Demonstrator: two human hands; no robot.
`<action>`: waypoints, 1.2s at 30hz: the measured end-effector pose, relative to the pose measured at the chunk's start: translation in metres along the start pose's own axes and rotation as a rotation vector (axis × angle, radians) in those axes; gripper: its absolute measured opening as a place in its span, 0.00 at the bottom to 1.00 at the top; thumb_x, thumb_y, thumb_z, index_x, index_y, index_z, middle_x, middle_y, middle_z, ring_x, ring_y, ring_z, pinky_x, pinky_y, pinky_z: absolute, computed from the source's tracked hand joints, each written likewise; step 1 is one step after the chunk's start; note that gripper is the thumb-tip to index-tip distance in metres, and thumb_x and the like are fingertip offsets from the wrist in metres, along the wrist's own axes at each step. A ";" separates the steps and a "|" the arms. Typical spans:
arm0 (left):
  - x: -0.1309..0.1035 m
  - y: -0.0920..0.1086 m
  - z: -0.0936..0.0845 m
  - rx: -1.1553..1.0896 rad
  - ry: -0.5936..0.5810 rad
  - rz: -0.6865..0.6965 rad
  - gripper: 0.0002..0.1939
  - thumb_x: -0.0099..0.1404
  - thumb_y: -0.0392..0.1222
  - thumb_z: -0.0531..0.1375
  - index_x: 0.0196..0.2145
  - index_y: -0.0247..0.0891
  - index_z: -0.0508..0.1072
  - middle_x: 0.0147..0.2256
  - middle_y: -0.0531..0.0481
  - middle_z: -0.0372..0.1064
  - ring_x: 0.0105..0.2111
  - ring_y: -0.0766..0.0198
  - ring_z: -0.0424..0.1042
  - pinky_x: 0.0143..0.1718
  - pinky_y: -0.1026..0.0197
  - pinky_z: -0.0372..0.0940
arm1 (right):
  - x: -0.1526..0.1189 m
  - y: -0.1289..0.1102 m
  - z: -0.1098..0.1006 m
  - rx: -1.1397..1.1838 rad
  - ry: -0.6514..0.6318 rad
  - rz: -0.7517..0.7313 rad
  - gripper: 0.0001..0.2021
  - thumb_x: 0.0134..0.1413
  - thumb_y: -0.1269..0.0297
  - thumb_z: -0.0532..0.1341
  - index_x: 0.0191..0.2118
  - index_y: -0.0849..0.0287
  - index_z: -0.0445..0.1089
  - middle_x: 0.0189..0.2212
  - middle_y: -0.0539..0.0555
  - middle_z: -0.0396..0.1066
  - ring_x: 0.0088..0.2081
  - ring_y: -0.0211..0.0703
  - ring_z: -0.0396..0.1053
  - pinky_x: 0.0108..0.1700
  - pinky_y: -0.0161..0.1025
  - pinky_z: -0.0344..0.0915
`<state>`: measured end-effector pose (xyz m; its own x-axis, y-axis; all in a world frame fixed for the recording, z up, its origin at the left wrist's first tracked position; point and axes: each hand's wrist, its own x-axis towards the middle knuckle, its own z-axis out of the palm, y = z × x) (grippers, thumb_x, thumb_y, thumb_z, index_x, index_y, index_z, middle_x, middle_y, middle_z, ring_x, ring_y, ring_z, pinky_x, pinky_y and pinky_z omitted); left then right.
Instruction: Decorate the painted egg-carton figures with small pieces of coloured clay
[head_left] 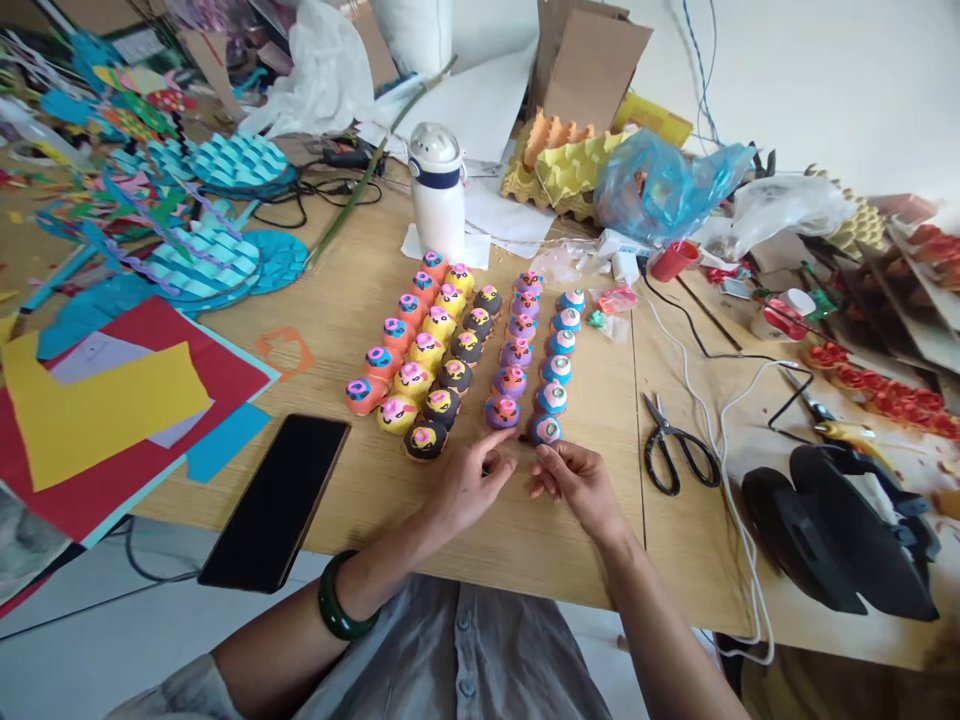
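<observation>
Small painted dome-shaped figures stand in rows on the wooden table: orange ones (380,362), yellow ones (426,348), black ones (454,376), purple ones (515,352) and blue-and-pink ones (556,369). My left hand (469,482) is just below the nearest purple figure, its index finger stretched out and its thumb apart from it. Beside it, my right hand (576,485) has thumb and index finger pinched together at the front of the nearest blue-and-pink figure (546,430). Whatever the pinch holds, if anything, is too small to make out.
A phone (276,503) and coloured sheets (105,400) lie to the left. Black-handled scissors (673,450), white cables (726,440) and a black object (832,530) lie to the right. Behind the rows stand a white bottle (439,195), egg trays (555,165) and a blue plastic bag (667,185).
</observation>
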<state>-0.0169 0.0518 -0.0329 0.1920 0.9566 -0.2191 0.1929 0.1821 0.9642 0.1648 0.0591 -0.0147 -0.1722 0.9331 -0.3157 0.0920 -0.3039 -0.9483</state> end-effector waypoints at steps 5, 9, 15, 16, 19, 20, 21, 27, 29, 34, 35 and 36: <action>0.002 0.001 -0.002 0.008 0.070 0.011 0.29 0.68 0.42 0.58 0.64 0.27 0.68 0.19 0.61 0.55 0.19 0.69 0.56 0.23 0.66 0.53 | 0.018 -0.021 -0.020 0.017 0.037 -0.098 0.19 0.51 0.47 0.71 0.30 0.59 0.75 0.17 0.46 0.69 0.18 0.33 0.65 0.21 0.32 0.61; 0.010 0.019 0.003 0.027 0.064 0.122 0.18 0.70 0.43 0.57 0.49 0.32 0.81 0.23 0.55 0.64 0.23 0.69 0.58 0.25 0.67 0.55 | 0.035 -0.025 -0.030 0.088 0.117 -0.228 0.13 0.53 0.53 0.72 0.33 0.58 0.76 0.19 0.45 0.68 0.18 0.32 0.63 0.22 0.32 0.63; 0.035 0.044 0.011 -0.114 0.044 0.262 0.19 0.67 0.45 0.63 0.51 0.33 0.80 0.21 0.59 0.57 0.22 0.71 0.55 0.25 0.68 0.54 | 0.038 -0.005 -0.025 0.288 0.247 -0.332 0.13 0.58 0.55 0.69 0.29 0.57 0.75 0.17 0.43 0.61 0.17 0.30 0.58 0.21 0.30 0.61; 0.039 0.046 0.012 -0.131 0.027 0.257 0.19 0.66 0.44 0.63 0.52 0.32 0.80 0.21 0.59 0.56 0.22 0.71 0.55 0.24 0.68 0.54 | 0.037 -0.002 -0.024 0.307 0.253 -0.323 0.11 0.57 0.55 0.70 0.30 0.57 0.75 0.18 0.43 0.62 0.18 0.30 0.58 0.21 0.30 0.62; 0.045 0.046 0.016 -0.176 0.019 0.239 0.19 0.66 0.43 0.63 0.51 0.31 0.80 0.21 0.59 0.57 0.22 0.71 0.55 0.23 0.68 0.53 | 0.036 0.001 -0.024 0.339 0.231 -0.284 0.11 0.57 0.54 0.70 0.31 0.56 0.75 0.16 0.41 0.59 0.17 0.30 0.55 0.20 0.30 0.61; 0.046 0.045 0.018 -0.195 0.028 0.227 0.19 0.66 0.43 0.62 0.51 0.31 0.80 0.21 0.59 0.56 0.22 0.71 0.54 0.23 0.68 0.53 | 0.036 0.002 -0.025 0.336 0.218 -0.276 0.13 0.59 0.54 0.68 0.29 0.57 0.74 0.15 0.41 0.56 0.16 0.30 0.53 0.19 0.30 0.60; 0.046 0.045 0.019 -0.213 0.040 0.213 0.19 0.67 0.43 0.62 0.52 0.30 0.79 0.21 0.59 0.56 0.21 0.71 0.54 0.23 0.68 0.53 | 0.036 0.002 -0.025 0.329 0.206 -0.272 0.14 0.60 0.53 0.67 0.29 0.57 0.74 0.15 0.41 0.55 0.16 0.30 0.53 0.19 0.29 0.60; 0.044 0.035 0.029 -0.187 0.072 0.239 0.19 0.67 0.42 0.62 0.52 0.31 0.79 0.20 0.59 0.56 0.22 0.71 0.54 0.23 0.67 0.53 | 0.033 -0.001 -0.024 0.319 0.131 -0.246 0.10 0.61 0.56 0.67 0.32 0.56 0.76 0.16 0.42 0.58 0.17 0.30 0.58 0.21 0.30 0.62; 0.043 0.032 0.029 -0.164 0.064 0.261 0.20 0.68 0.43 0.62 0.54 0.31 0.78 0.20 0.59 0.57 0.22 0.71 0.54 0.23 0.67 0.53 | 0.030 -0.001 -0.022 0.308 0.122 -0.235 0.10 0.60 0.56 0.68 0.32 0.56 0.76 0.16 0.42 0.59 0.17 0.30 0.57 0.21 0.30 0.62; 0.039 0.034 0.025 -0.128 0.092 0.281 0.18 0.69 0.43 0.62 0.53 0.31 0.79 0.20 0.59 0.58 0.22 0.72 0.55 0.23 0.67 0.53 | 0.025 -0.003 -0.019 0.252 0.122 -0.219 0.12 0.60 0.55 0.68 0.30 0.57 0.75 0.19 0.44 0.65 0.17 0.29 0.57 0.20 0.30 0.61; 0.039 0.034 0.024 -0.129 0.097 0.298 0.18 0.69 0.43 0.62 0.53 0.32 0.79 0.20 0.59 0.57 0.21 0.72 0.54 0.23 0.67 0.53 | 0.025 -0.004 -0.018 0.244 0.123 -0.216 0.12 0.59 0.55 0.68 0.30 0.57 0.75 0.20 0.44 0.67 0.17 0.29 0.58 0.19 0.30 0.60; 0.039 0.035 0.023 -0.134 0.097 0.318 0.18 0.68 0.43 0.63 0.52 0.33 0.79 0.20 0.60 0.56 0.21 0.72 0.54 0.23 0.68 0.53 | 0.024 -0.005 -0.018 0.242 0.123 -0.211 0.12 0.58 0.54 0.69 0.31 0.56 0.75 0.21 0.45 0.68 0.18 0.29 0.60 0.20 0.30 0.61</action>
<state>0.0197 0.0905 -0.0116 0.1287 0.9862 0.1041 0.0090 -0.1061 0.9943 0.1779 0.0867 -0.0173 -0.0418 0.9919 -0.1197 -0.1705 -0.1251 -0.9774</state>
